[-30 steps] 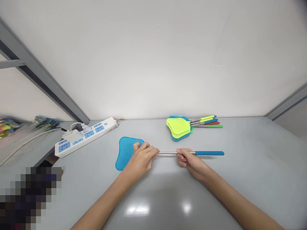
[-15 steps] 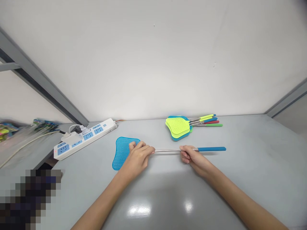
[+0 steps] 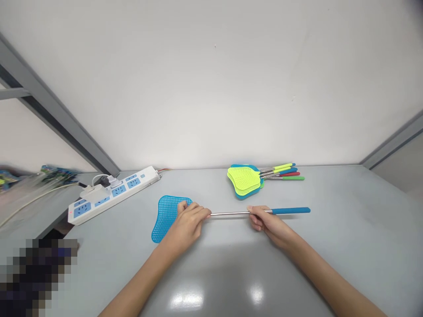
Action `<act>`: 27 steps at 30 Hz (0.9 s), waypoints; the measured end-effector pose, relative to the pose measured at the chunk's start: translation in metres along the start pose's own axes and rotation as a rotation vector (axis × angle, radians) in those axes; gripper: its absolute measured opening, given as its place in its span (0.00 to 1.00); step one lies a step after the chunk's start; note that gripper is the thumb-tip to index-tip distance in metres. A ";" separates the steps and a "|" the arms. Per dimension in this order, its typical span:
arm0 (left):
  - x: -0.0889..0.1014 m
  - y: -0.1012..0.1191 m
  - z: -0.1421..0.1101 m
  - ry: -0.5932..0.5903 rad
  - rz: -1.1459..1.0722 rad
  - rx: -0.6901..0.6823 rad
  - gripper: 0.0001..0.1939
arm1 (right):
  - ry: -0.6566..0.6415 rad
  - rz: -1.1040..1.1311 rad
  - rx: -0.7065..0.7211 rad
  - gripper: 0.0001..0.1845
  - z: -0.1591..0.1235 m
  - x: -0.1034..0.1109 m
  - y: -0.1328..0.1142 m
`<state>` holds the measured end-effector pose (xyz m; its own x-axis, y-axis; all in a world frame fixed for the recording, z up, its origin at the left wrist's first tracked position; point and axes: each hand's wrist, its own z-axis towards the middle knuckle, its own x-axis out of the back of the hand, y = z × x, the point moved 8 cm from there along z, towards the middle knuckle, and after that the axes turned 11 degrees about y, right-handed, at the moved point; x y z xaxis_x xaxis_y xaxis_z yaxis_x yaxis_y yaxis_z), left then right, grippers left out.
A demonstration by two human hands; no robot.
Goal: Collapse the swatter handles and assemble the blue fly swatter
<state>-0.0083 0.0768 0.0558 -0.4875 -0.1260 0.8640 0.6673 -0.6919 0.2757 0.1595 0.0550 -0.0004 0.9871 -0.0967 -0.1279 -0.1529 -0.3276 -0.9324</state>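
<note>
A blue fly swatter (image 3: 167,216) with a thin metal rod and a blue grip lies sideways across the desk, held in both hands. My left hand (image 3: 191,221) is closed round the rod close to the perforated head and covers the head's right side. Farther along, my right hand (image 3: 267,222) pinches the rod just short of the blue grip, which sticks out to the right. Between the two hands a length of bare metal rod shows. Behind them rests a pile of fly swatters (image 3: 244,179) with yellow-green and blue heads and handles in several colours.
A white power strip (image 3: 114,193) with plugs in it stands at the left, its cable running off the desk. Beyond the grey frame (image 3: 62,112) lie plastic-wrapped items (image 3: 59,174). A white wall (image 3: 211,97) closes off the back. The lower left corner is pixelated.
The view has shifted slightly, so the desk and its things sit a little lower in the picture. Both hands keep their grip on the swatter, with no clear movement along the rod.
</note>
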 end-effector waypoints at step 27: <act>-0.013 0.059 -0.008 0.146 0.221 -0.172 0.10 | -0.151 0.178 -0.057 0.22 -0.022 -0.051 0.016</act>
<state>0.0325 0.0319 0.0577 -0.4254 -0.3785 0.8221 0.6671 -0.7450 0.0022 0.1056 0.0342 -0.0016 0.9397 -0.0176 -0.3416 -0.3234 -0.3707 -0.8706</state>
